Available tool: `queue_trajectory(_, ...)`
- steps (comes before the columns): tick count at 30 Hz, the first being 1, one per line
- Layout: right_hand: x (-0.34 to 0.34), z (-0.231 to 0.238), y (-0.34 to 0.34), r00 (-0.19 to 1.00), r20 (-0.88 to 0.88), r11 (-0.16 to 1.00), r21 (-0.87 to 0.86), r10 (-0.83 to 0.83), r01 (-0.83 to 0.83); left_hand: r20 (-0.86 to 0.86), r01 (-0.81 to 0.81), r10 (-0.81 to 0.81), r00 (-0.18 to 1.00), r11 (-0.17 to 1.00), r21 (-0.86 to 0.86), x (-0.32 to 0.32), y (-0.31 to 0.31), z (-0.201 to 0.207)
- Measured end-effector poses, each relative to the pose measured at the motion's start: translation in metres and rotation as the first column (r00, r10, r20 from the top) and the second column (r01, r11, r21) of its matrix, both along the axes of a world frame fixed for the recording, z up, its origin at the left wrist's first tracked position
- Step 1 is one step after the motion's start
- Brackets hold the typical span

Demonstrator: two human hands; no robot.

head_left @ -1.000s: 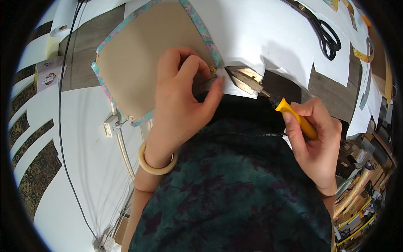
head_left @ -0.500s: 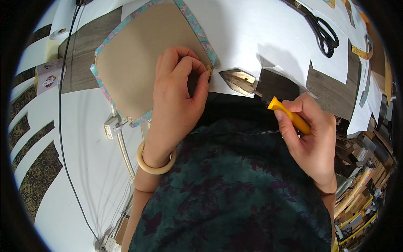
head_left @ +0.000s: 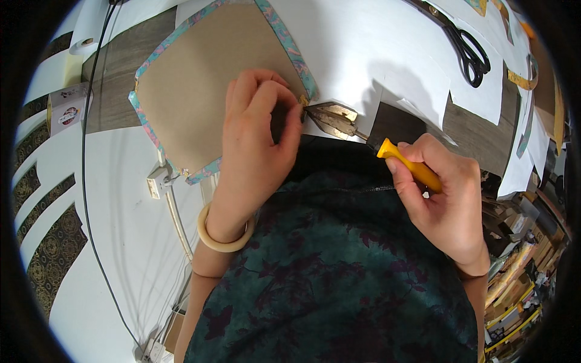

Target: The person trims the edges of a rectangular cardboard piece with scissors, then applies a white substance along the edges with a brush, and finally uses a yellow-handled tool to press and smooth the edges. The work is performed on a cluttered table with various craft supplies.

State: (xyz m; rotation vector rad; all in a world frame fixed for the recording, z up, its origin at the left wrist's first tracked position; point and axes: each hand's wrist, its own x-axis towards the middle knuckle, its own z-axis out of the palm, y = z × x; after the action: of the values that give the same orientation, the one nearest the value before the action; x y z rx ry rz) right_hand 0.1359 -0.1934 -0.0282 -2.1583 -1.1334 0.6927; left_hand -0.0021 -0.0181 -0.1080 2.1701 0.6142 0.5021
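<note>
A beige board (head_left: 187, 78) edged with folded turquoise-and-pink patterned fabric (head_left: 292, 51) lies at the upper left. My left hand (head_left: 257, 130) rests over its right part. Thumb and index finger are pinched together at the right corner, where a bit of yellowish raw edge (head_left: 302, 100) shows; the fingertips partly hide what they grip. My right hand (head_left: 445, 193) is closed round the yellow handle of a small pointed iron (head_left: 417, 169). Its dark-and-brassy arrow-shaped metal head (head_left: 333, 120) points left, with the tip right beside the pinched corner.
Black-handled scissors (head_left: 472, 57) lie on white paper (head_left: 363, 36) at the upper right. A black cable (head_left: 91, 224) runs down the white surface at left, near a white socket block (head_left: 157, 183). Cardboard and rolls (head_left: 514, 272) crowd the lower right.
My right hand has moved the iron slightly left, bringing its tip up to the board's corner. My left hand keeps its pinch there, almost unmoved.
</note>
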Motion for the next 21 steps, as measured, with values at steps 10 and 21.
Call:
queue_trajectory(10,-0.001,0.005,0.008,0.989,0.129,0.997,-0.02,0.077,-0.075,0.056,0.009,-0.003,0.998,0.994,-0.107,-0.006,0.007,-0.002)
queue_trajectory(21,-0.003,-0.004,-0.018,0.98,-0.108,0.975,0.127,-0.167,0.18,0.041,0.018,-0.021,0.999,0.998,0.062,-0.029,0.003,0.012)
